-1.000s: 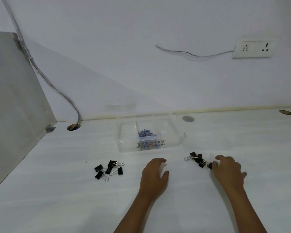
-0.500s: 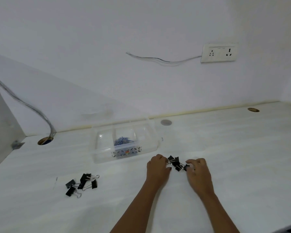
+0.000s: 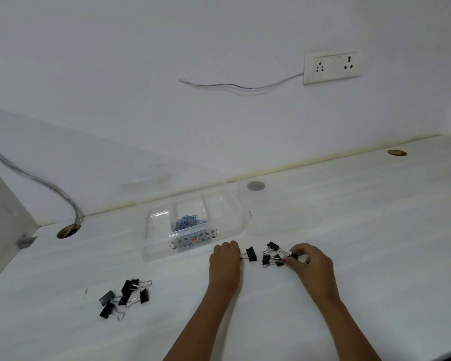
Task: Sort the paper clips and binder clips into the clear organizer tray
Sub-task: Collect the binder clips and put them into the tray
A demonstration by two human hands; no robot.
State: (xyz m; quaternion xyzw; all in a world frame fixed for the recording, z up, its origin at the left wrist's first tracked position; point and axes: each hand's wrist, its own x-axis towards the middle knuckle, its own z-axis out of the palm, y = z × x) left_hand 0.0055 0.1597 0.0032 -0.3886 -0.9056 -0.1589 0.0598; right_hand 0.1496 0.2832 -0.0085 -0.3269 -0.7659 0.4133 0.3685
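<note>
The clear organizer tray (image 3: 155, 246) stands on the white desk, with blue paper clips (image 3: 187, 222) heaped in its middle compartment. My left hand (image 3: 225, 259) pinches the wire handle of one black binder clip (image 3: 251, 254) just right of the tray's front corner. My right hand (image 3: 309, 260) has its fingers curled round binder clips at the right end of a small cluster (image 3: 271, 255). A second pile of black binder clips (image 3: 126, 295) lies loose at the lower left, away from both hands.
The tray's clear lid (image 3: 279, 217) lies flat to the right of the tray. Cable holes (image 3: 68, 230) (image 3: 396, 152) pierce the desk near the wall, with a grey cable (image 3: 50, 190) entering the left one. A grey partition (image 3: 0, 217) closes the left side.
My left hand has pulled one binder clip leftward out of the cluster. My right hand has gathered clips at the cluster's right end. The view has shifted left.
</note>
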